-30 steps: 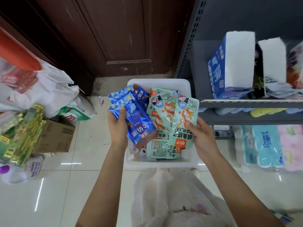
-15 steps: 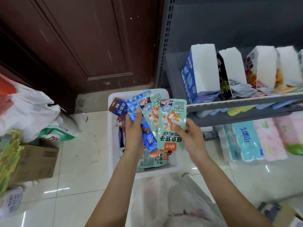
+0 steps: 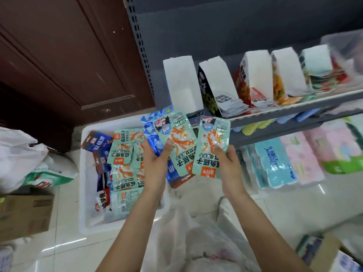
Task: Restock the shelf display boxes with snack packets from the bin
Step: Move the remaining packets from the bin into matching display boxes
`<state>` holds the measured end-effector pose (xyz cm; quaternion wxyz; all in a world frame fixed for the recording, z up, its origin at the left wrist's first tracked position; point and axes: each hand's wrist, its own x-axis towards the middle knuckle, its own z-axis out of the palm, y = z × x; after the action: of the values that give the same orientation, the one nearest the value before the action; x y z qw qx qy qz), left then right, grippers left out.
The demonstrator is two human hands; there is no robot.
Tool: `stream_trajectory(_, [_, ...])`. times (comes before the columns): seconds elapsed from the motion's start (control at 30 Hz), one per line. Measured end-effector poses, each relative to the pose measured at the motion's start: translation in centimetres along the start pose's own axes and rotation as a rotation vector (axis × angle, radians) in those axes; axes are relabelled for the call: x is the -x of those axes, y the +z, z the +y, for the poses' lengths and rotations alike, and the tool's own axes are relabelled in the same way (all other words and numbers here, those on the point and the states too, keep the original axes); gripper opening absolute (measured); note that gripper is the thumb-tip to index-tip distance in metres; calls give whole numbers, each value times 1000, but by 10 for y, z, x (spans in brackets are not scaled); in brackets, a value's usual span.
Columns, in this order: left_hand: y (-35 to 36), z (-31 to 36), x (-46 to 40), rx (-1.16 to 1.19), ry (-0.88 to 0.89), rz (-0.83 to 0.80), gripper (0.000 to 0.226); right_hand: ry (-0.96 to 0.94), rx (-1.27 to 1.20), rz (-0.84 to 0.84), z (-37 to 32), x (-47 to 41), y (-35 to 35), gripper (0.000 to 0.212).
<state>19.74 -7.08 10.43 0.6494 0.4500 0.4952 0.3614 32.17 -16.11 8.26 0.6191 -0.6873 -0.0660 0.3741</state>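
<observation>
Head view: the left hand (image 3: pixel 157 154) grips a fan of blue and mint snack packets (image 3: pixel 174 142), the right hand (image 3: pixel 227 163) pinches one mint packet (image 3: pixel 213 146), both held above the white bin (image 3: pixel 86 193) at centre left. Light, limp and probably slick, the packets are best held at their lower edges. Display boxes (image 3: pixel 220 89) stand far right on the shelf (image 3: pixel 294 108), tissue packs (image 3: pixel 275 163) below; nothing blocks the way.
</observation>
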Motion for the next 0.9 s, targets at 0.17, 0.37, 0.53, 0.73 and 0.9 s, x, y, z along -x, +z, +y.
stream_trajectory(0.17, [87,-4,14,80,-11,60,24,87,-91,-69,-32,-37,-106,22])
stream_trajectory(0.37, [182,-2,19,111,-40,42,35,-74,30,-49,-83,-77,-221,29])
stream_trajectory(0.53, [243,7,7,49,-11,-36,36,-320,-21,225,-134,-129,-273,10])
stream_trajectory(0.73, [303,19,-27,17,13,-105,28,-1007,856,401,-203,-226,-302,26])
stream_trajectory(0.9, [346,22,-51,-27,63,-165,35,-1157,1646,411,-238,-277,-289,33])
